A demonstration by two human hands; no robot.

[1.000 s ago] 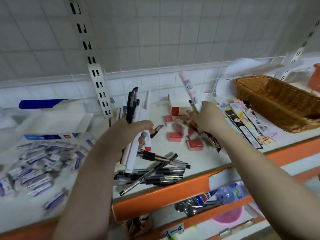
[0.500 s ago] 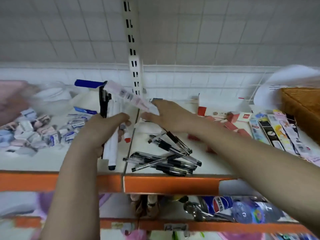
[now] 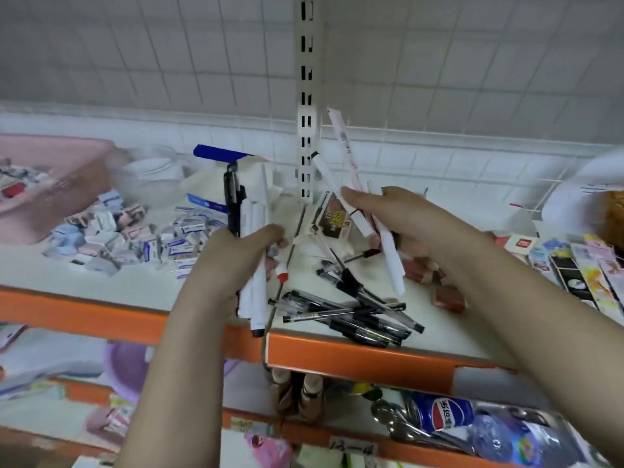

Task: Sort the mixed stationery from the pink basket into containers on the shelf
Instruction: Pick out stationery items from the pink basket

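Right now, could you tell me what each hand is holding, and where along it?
Left hand grips a bundle of pens around the lower middle; right hand holds a few white pens mid-length.

I see a white shelf (image 3: 141, 285) with an orange front edge. On it, far left, sits the pink basket (image 3: 50, 184); beside it lies a scatter of small boxed erasers (image 3: 135, 238). Near the front edge lies a heap of black pens (image 3: 354, 315). To the right lie red erasers (image 3: 447, 297) and flat printed packets (image 3: 580, 265).
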